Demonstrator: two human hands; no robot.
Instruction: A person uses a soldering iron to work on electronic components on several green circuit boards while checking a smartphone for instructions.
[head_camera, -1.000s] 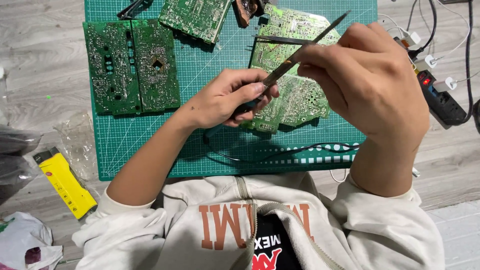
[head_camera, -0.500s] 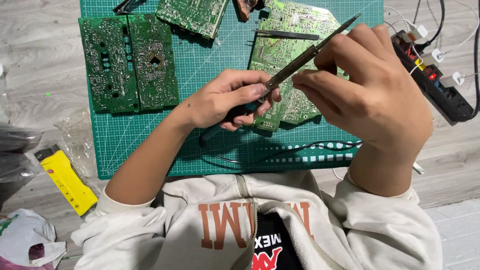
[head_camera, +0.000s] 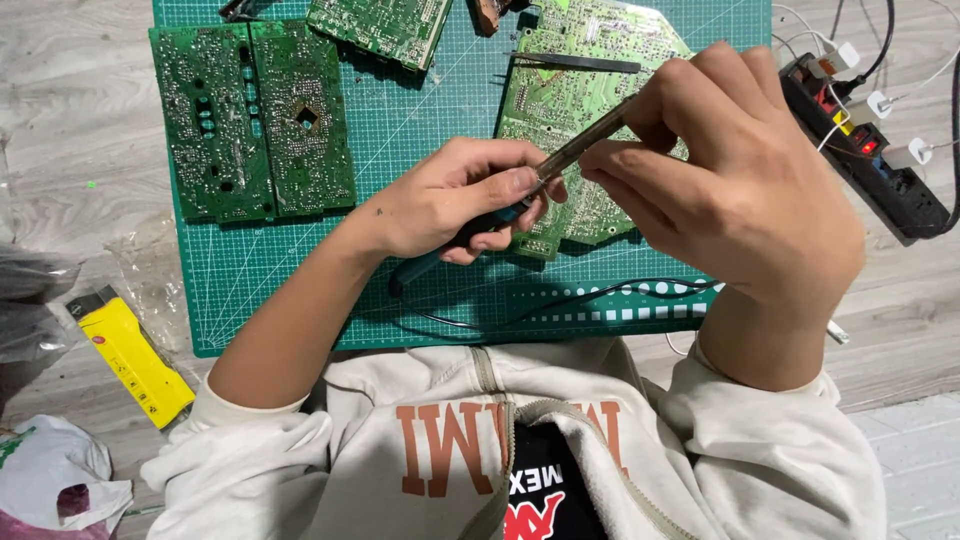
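**Iron held in both hands above the board, tip hidden**

The left hand (head_camera: 455, 205) was curled around the dark handle of the soldering iron (head_camera: 500, 210), thumb and forefinger pinched shut just where the handle met the metal shaft. The right hand (head_camera: 740, 190) sat further up the same tool, its fingers closed around the far end of the shaft, so the tip itself was buried behind those knuckles. From this angle I could not tell whether the right fingers were gripping the tip end, twisting a part of it, or only steadying it.

Directly under both sets of fingers lay a green circuit board (head_camera: 575, 110), solder side up, on the cutting mat (head_camera: 420, 290). Black tweezers (head_camera: 575, 62) rested on that board beyond the right fingertips, untouched. Well off beyond the left knuckles sat two joined boards (head_camera: 250, 120), and another board (head_camera: 385, 25) lay at the mat's far edge. The iron's cable (head_camera: 560, 300) trailed across the mat below the left wrist. A power strip (head_camera: 865, 160) lay outside the right hand.

Judged from this, the iron was being readied or adjusted rather than applied: its shaft was lifted clear of the board, not pressed to any joint. The boards looked intact, with no pulled parts visible beside the fingers, so the soldering on them seemed yet to come.
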